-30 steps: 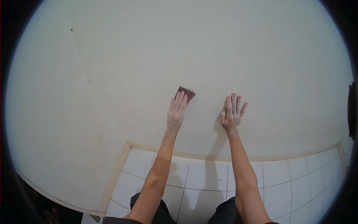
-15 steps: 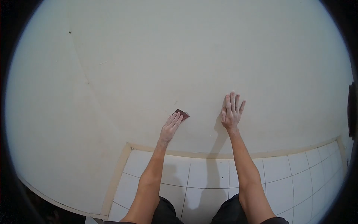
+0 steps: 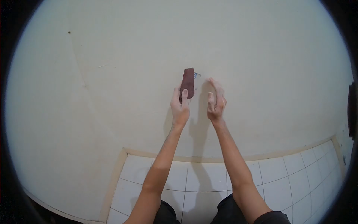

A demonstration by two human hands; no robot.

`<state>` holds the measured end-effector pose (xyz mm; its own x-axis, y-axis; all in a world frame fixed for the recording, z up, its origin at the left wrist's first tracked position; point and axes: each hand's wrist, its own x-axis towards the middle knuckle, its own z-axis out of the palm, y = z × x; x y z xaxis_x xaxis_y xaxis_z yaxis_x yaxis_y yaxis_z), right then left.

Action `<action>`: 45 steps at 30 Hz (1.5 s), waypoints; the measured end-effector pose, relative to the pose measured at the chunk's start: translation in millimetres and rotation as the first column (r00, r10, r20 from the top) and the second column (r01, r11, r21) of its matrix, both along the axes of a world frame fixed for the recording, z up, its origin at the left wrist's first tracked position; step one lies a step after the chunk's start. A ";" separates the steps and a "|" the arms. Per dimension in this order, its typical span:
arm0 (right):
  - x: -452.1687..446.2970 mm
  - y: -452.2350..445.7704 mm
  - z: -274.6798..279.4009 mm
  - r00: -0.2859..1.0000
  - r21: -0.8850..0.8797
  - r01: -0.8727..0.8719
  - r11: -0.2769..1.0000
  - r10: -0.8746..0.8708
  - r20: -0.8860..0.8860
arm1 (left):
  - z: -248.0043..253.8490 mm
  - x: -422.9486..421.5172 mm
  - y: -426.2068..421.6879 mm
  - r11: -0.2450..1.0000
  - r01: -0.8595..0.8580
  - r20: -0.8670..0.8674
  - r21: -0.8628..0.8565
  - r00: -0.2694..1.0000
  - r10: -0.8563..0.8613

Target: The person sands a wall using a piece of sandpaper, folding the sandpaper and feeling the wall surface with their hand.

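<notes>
A: The rust-red abrasive sheet (image 3: 188, 80) has moved higher since the earlier frame, and the left hand (image 3: 179, 112) has turned with it; the right hand (image 3: 217, 104) has left its flat, spread pose and come in nearer.

B: How do we read the hands now?

A: The left grips the sheet by its lower end, thumb laid on the near face. The right holds nothing we can see — fingers drawn together and curved, thumb well apart from them. It is blurred, so we can't be sure whether it touches the wall (image 3: 261, 56).

B: And the sheet?

A: We see it in front of the wall, to the left of the right hand. Its long axis runs almost upright in our view, the free end pointing up; a bit of blue print (image 3: 195, 75) shows by its right edge.

B: How far along are we?

A: We'd judge the sanding partway and paused — powdery fingers suggest some is done. No border between smoothed and rough wall stands out to us. The faint seam (image 3: 79, 61) at upper left is visible, and may be left to do.
</notes>
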<state>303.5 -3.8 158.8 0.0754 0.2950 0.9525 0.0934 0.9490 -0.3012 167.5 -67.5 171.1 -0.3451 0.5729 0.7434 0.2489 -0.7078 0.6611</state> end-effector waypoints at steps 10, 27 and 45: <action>17.6 -16.5 46.2 0.971 -0.380 -0.210 0.901 0.239 0.029 | 16.5 -9.2 -1.5 0.873 0.459 0.055 -0.162 0.888 -0.457; 32.7 -22.8 59.4 0.923 -0.672 -0.321 0.667 0.379 -0.064 | 24.9 -26.7 -3.9 0.868 0.419 0.173 -0.267 0.907 -0.384; 35.3 -38.7 74.1 0.892 -0.388 0.042 0.921 0.140 0.430 | 44.0 -33.2 -24.0 0.976 -0.214 -0.481 0.026 0.854 0.200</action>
